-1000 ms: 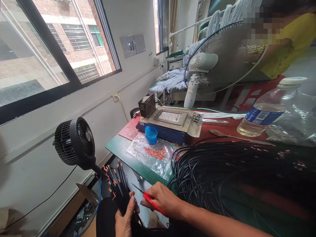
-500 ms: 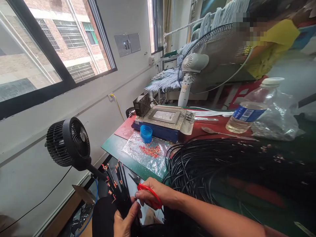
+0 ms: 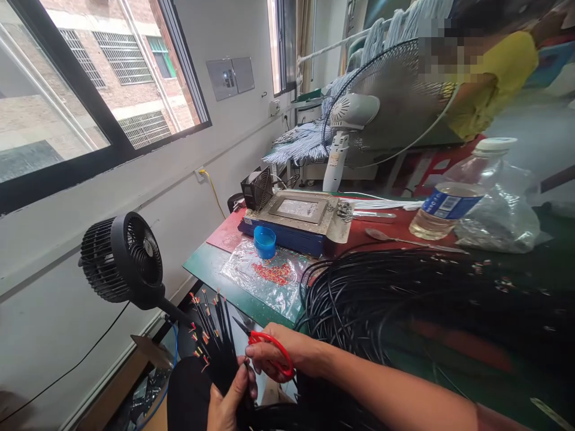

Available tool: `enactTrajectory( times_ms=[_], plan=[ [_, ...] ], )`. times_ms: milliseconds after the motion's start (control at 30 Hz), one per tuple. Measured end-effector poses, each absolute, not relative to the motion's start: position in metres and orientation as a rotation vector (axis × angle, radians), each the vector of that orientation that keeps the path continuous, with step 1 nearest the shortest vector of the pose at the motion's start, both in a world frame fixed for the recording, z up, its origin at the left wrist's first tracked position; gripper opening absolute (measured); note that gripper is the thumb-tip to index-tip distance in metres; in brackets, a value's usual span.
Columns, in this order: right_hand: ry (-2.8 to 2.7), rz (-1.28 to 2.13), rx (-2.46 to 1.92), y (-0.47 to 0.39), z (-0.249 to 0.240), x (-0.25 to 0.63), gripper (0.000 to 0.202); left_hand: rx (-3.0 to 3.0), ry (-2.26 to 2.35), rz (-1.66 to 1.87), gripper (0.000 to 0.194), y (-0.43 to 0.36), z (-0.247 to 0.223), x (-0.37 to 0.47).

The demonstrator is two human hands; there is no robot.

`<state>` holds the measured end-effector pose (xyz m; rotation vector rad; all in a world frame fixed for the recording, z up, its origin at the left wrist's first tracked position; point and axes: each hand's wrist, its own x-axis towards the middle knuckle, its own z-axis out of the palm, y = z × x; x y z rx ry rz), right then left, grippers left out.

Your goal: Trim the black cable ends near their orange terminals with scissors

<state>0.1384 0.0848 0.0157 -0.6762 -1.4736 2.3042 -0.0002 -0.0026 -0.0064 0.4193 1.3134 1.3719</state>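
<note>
In the head view, the right hand, holding red-handled scissors, has met the left hand since a second ago, suggesting finger work rather than cutting. The left hand grips black cables, near the tabletop's left end; what the fingertips pinch is hard to tell.

one head-worn camera, facing forward and down, left hand and right hand close at the lower edge, green tabletop farther out beyond them, black-framed window higher to their left
</note>
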Motion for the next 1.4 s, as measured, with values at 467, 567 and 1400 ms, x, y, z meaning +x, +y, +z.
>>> enactTrajectory(
  times_ms=[467, 567, 1400],
  plan=[
    [-1.507, 2.321, -0.599, 0.085, 0.018, 0.14, 0.047, 0.44, 1.223, 1.286, 0.022, -0.005, 0.002, 0.004],
    [-1.506, 2.322, -0.649, 0.085, 0.021, 0.14, 0.045, 0.442, 1.223, 1.288, 0.024, -0.005, 0.003, 0.004],
    [-1.532, 2.234, -0.669, 0.084, 0.012, 0.137, 0.039, 0.052, 1.236, 1.431, 0.037, 0.003, -0.013, -0.008]
  ],
)
